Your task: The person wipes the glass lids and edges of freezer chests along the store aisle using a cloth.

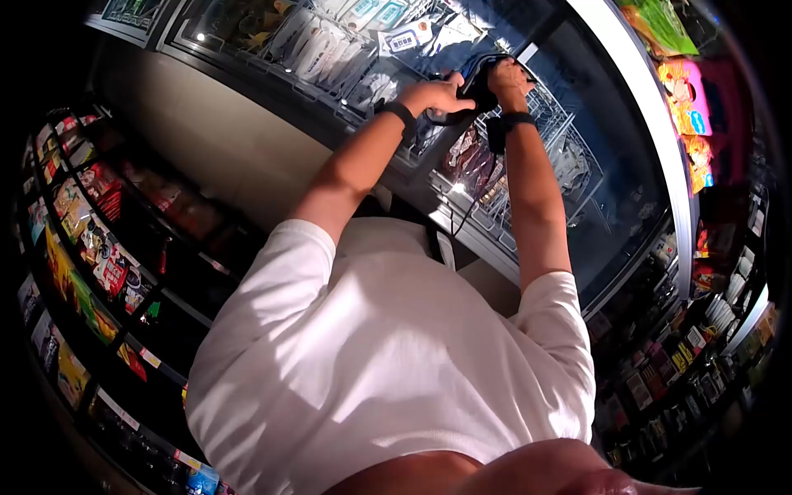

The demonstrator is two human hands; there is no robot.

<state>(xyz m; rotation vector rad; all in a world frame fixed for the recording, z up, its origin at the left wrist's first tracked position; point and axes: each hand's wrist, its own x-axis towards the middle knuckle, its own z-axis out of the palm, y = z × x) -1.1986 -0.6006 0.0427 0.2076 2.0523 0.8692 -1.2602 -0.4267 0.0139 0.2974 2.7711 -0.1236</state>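
Both of my arms reach forward over a glass-topped freezer (293,87). A black item (476,91), perhaps a bag or strap, lies between my hands; its exact shape is hard to make out. My left hand (441,95) is at its left side, thumb and fingers apart around its edge. On its upper right side, my right hand (510,78) has its fingers curled over it. Each wrist wears a dark band. Beneath are wire baskets (569,157) and white packages (322,54).
Shelves of colourful packets (107,264) curve down the left side. More shelves with goods (676,355) stand at the right. Pink and orange packages (685,95) are beyond the freezer's white edge (652,99). Dark reddish packs (470,157) lie in a basket.
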